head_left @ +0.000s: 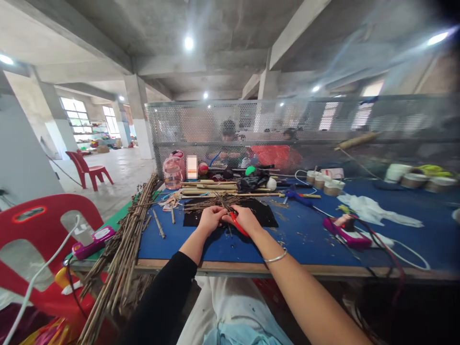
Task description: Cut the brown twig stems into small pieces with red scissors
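Near the front edge of a blue-topped counter, seen from the head camera, a seated person's two hands meet over a black cloth. The left hand, on a black-sleeved arm, is closed in a pinch on a twig bundle, a spray of thin brown twigs lying across the cloth's far side. The right hand, its bare arm wearing a silver bangle, grips a red-handled cutter pointed into the twigs. The cutter's tip is hidden among them, so I cannot tell whether it is spread or closed.

The step in hand looks like trimming or snipping the twigs. A clean cut would call for the left fingers to stay clear of the tip while holding the bundle steady.

Long bare sticks lean along the counter's left edge. A pink bottle and rolls of tape stand toward the far edge. A white rag and a pink corded tool lie to the right. Behind a metal mesh screen other people sit, blurred.
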{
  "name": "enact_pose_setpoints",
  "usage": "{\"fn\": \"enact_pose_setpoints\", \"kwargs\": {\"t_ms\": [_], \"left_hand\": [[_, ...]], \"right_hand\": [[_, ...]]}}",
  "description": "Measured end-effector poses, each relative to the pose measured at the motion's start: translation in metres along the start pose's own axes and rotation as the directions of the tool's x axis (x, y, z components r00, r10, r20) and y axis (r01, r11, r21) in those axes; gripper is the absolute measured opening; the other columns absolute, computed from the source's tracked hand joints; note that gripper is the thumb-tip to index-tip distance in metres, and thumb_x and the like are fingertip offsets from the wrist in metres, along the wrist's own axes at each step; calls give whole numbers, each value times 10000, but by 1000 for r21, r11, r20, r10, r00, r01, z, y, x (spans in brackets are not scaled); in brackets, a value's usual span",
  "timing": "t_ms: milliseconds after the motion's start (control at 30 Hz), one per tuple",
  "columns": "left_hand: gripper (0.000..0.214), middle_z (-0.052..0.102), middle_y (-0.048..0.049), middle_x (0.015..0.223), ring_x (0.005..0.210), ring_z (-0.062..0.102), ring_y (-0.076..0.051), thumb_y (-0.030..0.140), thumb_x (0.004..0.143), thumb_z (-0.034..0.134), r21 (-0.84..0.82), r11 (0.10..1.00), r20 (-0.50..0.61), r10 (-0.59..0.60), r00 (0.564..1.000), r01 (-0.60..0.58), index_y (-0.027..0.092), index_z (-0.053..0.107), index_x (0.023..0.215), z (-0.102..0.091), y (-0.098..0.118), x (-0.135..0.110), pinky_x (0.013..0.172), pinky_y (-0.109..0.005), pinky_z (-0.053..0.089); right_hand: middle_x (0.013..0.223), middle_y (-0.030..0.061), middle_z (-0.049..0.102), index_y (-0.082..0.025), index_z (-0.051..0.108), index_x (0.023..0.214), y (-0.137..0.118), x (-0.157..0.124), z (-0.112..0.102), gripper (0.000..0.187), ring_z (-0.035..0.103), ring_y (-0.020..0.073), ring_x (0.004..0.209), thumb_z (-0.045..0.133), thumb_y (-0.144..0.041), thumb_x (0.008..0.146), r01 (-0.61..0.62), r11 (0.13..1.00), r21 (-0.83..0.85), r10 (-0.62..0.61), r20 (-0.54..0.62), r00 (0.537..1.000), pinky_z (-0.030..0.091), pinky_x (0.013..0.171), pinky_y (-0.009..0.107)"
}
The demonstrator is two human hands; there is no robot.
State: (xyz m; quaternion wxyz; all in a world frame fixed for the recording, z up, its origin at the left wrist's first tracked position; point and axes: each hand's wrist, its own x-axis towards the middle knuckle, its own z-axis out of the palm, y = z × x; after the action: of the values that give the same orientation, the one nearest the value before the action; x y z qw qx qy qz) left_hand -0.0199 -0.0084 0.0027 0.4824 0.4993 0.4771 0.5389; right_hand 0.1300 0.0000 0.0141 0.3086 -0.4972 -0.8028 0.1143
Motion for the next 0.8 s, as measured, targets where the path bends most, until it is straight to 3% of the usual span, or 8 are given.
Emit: {"fn": "enact_pose_setpoints", "kwargs": {"t_ms": [167,333,567,800], "left_hand": [[339,566,2,553,422,428,-45,409,588,699,-21,1000,24,16,1000,-16,108,645,733,-1,0,-1,384,-161,347],[386,590,-12,618,443,445,-48,442,600,679,-93,995,43,28,999,-24,110,651,796,-2,4,-2,404,-169,365],[339,558,6,539,407,399,-49,428,615,660,-88,994,104,73,992,-64,111,655,735,-1,3,-3,391,-179,323],[336,547,11,511,400,391,-50,415,627,657,-89,993,117,83,990,-72,102,671,746,0,0,-2,400,-186,339]], "right_hand": [[805,62,687,-234,635,925,-2,-2,-4,427,638,204,733,571,-589,697,-13,998,-59,14,9,1000,405,603,235],[862,62,678,-251,579,1044,-3,-3,-5,534,630,234,814,584,-623,661,-52,989,-142,52,-6,999,407,627,262],[952,89,629,-181,511,1132,-2,-1,1,628,585,203,877,623,-575,655,54,996,-67,-54,-2,999,408,707,269],[948,89,624,-172,523,1103,-1,0,5,558,585,188,840,602,-544,694,72,996,-45,-74,-43,996,401,705,257]]}}
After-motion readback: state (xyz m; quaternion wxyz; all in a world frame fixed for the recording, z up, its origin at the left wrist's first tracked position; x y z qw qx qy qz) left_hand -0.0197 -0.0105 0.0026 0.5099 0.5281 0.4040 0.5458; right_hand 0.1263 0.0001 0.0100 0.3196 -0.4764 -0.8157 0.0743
